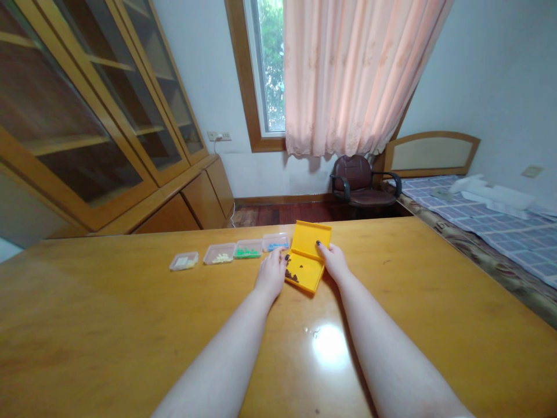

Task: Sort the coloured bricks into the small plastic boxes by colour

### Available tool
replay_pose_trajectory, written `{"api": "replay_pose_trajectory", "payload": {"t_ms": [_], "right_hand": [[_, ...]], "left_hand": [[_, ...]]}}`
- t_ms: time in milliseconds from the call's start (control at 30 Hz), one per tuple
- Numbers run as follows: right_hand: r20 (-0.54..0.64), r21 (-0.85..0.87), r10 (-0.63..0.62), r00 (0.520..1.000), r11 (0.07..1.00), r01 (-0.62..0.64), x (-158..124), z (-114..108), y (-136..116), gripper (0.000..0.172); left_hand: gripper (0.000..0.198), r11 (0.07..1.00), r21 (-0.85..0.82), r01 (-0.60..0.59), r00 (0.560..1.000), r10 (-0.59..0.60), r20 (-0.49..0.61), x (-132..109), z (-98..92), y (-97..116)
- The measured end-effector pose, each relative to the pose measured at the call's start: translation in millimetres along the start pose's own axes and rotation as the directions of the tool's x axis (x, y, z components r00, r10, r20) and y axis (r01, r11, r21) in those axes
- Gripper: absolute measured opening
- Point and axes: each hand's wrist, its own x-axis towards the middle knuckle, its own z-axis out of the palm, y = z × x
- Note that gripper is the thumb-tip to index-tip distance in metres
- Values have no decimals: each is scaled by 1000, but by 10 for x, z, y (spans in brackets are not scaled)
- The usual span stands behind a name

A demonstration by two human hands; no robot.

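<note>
A yellow hinged case (312, 270) is spread open between my hands above the table, tilted with its left side lower. Small dark brown pieces (292, 277) lie in its near half, mostly gathered along the left edge. My left hand (272, 274) grips that left edge, its fingers curled at the rim. On the other side my right hand (335, 261) holds the case near the hinge, thumb on the inner face. Just beyond my left hand sits a clear box with blue pieces (277, 247), partly hidden by the fingers.
Left of it stand a clear box with green pieces (248, 252), one with cream pieces (221, 257) and a smaller clear box (184, 262). The wooden table (130, 325) reaches toward a chair (359, 180) and a bed (491, 209).
</note>
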Motion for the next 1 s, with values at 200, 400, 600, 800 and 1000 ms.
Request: {"api": "replay_pose_trajectory", "payload": {"t_ms": [200,400,600,800,1000], "right_hand": [[-38,-123,-150,988,982,144,-45,18,-118,49],[105,-14,-177,979,984,179,-163,78,-149,65],[122,-122,-257,959,955,271,-148,34,-131,62],[148,-495,-250,957,819,290,-177,15,-185,41],[578,-724,-185,795,333,604,-419,264,-337,38]], "left_hand": [[43,867,-476,150,983,-182,-21,35,232,-211],[48,653,-703,282,945,-317,84,78,292,-168],[55,646,-690,327,923,-374,87,70,202,-106],[42,770,-607,199,979,-189,81,12,233,-129],[37,950,-312,-27,998,42,43,-47,143,-11]]}}
